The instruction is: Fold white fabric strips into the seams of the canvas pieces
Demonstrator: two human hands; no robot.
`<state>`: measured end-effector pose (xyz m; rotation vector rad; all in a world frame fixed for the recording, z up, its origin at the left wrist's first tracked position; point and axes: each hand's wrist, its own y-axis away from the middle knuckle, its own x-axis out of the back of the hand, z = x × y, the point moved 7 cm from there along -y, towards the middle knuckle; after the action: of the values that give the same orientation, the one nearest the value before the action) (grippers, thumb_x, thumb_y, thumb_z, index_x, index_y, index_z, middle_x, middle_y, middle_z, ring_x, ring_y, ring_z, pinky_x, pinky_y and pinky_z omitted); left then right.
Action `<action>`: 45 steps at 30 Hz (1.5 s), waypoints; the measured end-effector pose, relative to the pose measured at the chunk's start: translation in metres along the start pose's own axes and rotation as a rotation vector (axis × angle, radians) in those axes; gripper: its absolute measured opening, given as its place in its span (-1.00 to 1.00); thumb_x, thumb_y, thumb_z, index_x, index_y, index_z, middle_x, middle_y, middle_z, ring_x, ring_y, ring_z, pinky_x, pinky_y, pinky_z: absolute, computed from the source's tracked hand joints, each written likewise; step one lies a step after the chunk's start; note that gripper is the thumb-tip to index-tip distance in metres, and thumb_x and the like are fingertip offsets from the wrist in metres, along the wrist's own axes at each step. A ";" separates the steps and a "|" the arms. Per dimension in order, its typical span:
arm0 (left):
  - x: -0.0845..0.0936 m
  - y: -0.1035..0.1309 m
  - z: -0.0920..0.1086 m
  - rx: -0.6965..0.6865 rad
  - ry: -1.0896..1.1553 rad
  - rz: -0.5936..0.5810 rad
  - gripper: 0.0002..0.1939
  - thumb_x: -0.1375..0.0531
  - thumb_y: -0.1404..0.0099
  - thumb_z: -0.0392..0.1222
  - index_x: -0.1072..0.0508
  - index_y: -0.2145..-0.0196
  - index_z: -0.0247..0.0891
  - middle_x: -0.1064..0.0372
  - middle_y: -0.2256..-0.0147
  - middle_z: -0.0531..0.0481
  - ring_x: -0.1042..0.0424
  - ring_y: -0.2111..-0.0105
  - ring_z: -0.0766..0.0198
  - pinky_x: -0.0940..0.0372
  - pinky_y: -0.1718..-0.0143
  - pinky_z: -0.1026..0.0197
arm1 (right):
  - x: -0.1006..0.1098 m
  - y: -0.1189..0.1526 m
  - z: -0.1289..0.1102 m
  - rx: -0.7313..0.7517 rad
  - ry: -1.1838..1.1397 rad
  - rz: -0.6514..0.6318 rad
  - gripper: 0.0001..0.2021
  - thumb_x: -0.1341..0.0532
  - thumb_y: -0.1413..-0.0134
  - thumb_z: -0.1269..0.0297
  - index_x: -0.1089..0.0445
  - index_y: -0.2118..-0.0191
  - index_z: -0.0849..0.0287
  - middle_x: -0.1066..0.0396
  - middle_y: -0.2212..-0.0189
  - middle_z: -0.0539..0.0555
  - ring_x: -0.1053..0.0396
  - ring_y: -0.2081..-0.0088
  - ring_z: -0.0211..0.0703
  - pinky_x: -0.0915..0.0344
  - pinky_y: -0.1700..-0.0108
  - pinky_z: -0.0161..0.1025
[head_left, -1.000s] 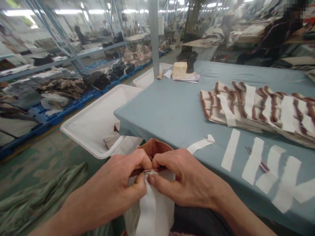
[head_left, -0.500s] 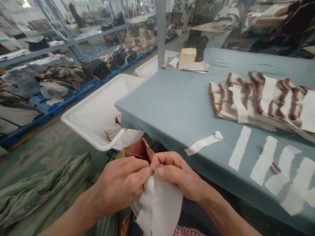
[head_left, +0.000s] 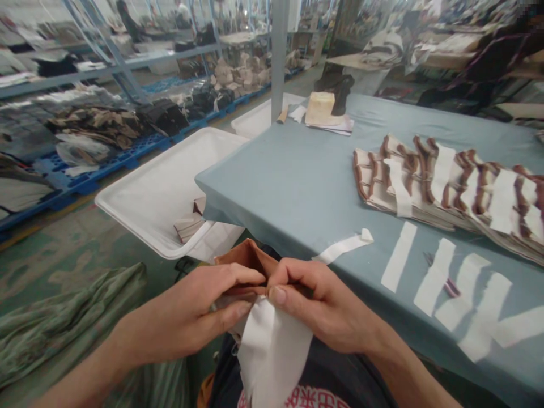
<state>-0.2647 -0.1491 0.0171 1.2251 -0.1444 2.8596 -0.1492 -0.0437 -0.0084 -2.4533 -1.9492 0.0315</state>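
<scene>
Holding the brown-edged piece [head_left: 238,258] just off the near edge of the worktop [head_left: 272,181], with the white strip [head_left: 274,345] hanging below the rim. Pinching tight with the right hand [head_left: 321,300], in a grip drawn together on strip top and rim. Supporting with the left hand [head_left: 193,311], in a narrow grip around the rim — impossible to tell how firmly. Best, probably, to line up both edges before pressing, smooth creases with the thumbs and let the strip hang free — without tugging, for fear of pulling the layers crooked.
</scene>
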 end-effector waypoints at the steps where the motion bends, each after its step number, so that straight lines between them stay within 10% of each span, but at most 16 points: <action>1: 0.002 -0.002 0.002 0.035 0.063 -0.075 -0.77 -0.16 -0.45 -0.28 -0.48 -0.02 -0.11 -0.58 0.17 0.10 -0.54 0.23 0.31 -0.35 0.18 0.35 | 0.002 0.001 -0.008 0.046 0.122 0.002 -0.70 -0.24 -0.38 0.11 -0.36 0.37 0.17 -0.12 0.56 -0.16 -0.03 0.54 -0.36 0.04 0.50 -0.35; 14: -0.001 -0.032 0.031 -0.118 0.054 -0.174 -0.50 0.02 -0.61 0.07 -0.24 0.47 -0.21 -0.21 0.52 0.18 -0.22 0.52 0.38 -0.07 0.46 0.28 | -0.006 0.022 -0.048 0.325 0.654 0.035 -0.81 -0.10 -0.47 0.36 -0.40 0.23 0.17 -0.45 0.42 -0.03 -0.35 0.44 -0.29 -0.21 0.33 -0.31; 23: -0.004 -0.010 0.050 -0.372 -0.386 0.024 -0.52 0.07 -0.63 -0.20 -0.24 0.51 -0.16 -0.27 0.61 0.11 -0.20 0.60 0.30 -0.02 0.53 0.14 | -0.020 0.029 -0.046 0.387 0.720 0.007 -0.74 -0.03 -0.46 0.41 -0.44 0.23 0.18 -0.51 0.45 0.03 -0.38 0.46 -0.23 -0.21 0.36 -0.26; 33: -0.014 -0.011 0.024 -0.189 -0.224 -0.108 -0.67 0.01 -0.59 -0.25 -0.29 0.39 -0.20 -0.32 0.47 0.14 -0.31 0.47 0.34 -0.13 0.38 0.24 | 0.001 0.021 -0.010 0.161 0.459 0.004 -0.76 -0.09 -0.44 0.31 -0.53 0.12 0.16 -0.54 0.34 0.01 -0.43 0.32 -0.24 -0.25 0.20 -0.27; 45: 0.007 -0.019 0.002 -0.042 0.336 -0.095 -0.57 -0.16 -0.52 -0.01 -0.31 0.49 -0.23 -0.15 0.55 0.19 -0.15 0.53 0.39 -0.08 0.48 0.32 | -0.021 -0.014 -0.008 0.069 -0.190 -0.095 -0.51 -0.33 -0.24 0.04 -0.11 0.55 0.11 0.05 0.64 -0.21 0.13 0.60 -0.42 0.16 0.58 -0.35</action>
<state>-0.2668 -0.1302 0.0255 0.7087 -0.1322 2.9084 -0.1674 -0.0606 -0.0004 -2.3902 -2.0949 0.3370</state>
